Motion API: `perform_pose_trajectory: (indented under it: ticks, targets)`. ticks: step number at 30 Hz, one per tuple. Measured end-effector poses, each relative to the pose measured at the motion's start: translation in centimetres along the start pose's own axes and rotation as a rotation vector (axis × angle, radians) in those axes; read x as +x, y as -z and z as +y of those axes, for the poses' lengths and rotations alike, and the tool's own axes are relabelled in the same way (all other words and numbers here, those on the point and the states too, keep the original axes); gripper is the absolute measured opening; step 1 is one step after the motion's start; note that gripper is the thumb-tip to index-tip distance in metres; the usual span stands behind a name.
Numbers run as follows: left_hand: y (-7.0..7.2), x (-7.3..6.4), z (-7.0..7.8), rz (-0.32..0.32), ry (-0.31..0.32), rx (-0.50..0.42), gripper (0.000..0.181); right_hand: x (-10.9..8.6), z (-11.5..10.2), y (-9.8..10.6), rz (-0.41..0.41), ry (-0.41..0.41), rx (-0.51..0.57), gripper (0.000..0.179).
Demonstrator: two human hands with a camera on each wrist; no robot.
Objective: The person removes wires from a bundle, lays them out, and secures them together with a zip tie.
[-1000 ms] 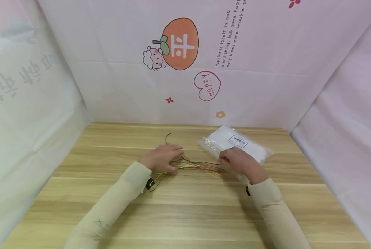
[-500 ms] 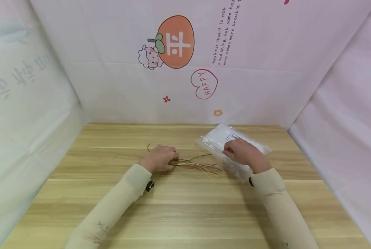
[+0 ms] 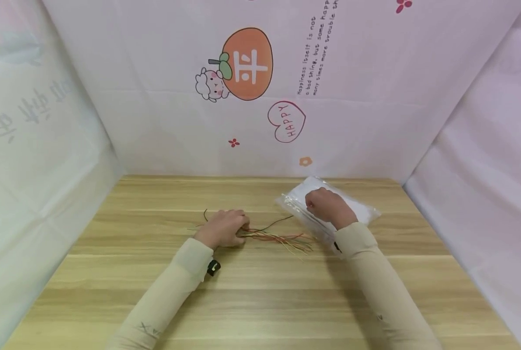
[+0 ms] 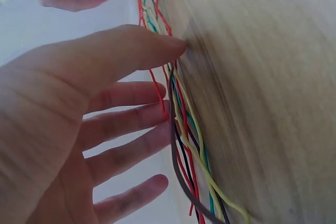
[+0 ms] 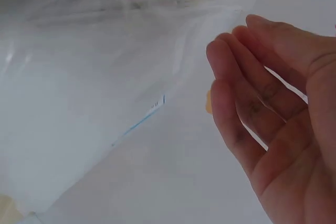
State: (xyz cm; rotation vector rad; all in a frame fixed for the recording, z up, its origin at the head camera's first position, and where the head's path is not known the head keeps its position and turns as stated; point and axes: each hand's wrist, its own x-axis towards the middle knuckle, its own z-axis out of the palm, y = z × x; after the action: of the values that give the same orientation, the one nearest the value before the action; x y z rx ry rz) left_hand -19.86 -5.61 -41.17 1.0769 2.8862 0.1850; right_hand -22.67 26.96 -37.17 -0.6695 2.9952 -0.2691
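Note:
My left hand (image 3: 223, 228) rests on a bundle of thin wires (image 3: 273, 236) in red, yellow, green and black. In the left wrist view the wires (image 4: 184, 135) run between the thumb and the fingers (image 4: 131, 150), which are spread fairly straight and not closed tightly on them. The right hand (image 3: 330, 206) hovers over a clear plastic bag (image 3: 360, 203) with white contents. Seen from the right wrist, that hand (image 5: 286, 87) has loosely bent fingers with nothing between them, apart from the bag (image 5: 79, 87).
Everything lies on a wood-grain table (image 3: 251, 301). White printed cloth (image 3: 177, 131) hangs behind it, and further cloth walls stand at both sides. One dark wire end curls up behind the left hand.
My left hand has come down onto the wires, and their right ends have fanned out. The right hand has left the wires' right ends and moved up over the bag.

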Motion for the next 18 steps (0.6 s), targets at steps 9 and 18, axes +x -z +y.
perform_pose_trajectory:
  ticks: [9,18]
  targets:
    - [0.2,-1.5,-1.3,0.016,0.036,-0.097,0.041,1.9,0.1,-1.8,-0.058,-0.093,-0.126,0.035]
    - [-0.8,-1.7,-1.7,0.038,0.042,-0.135,0.033,1.6,0.6,-1.4,0.014,-0.096,-0.058,0.035]
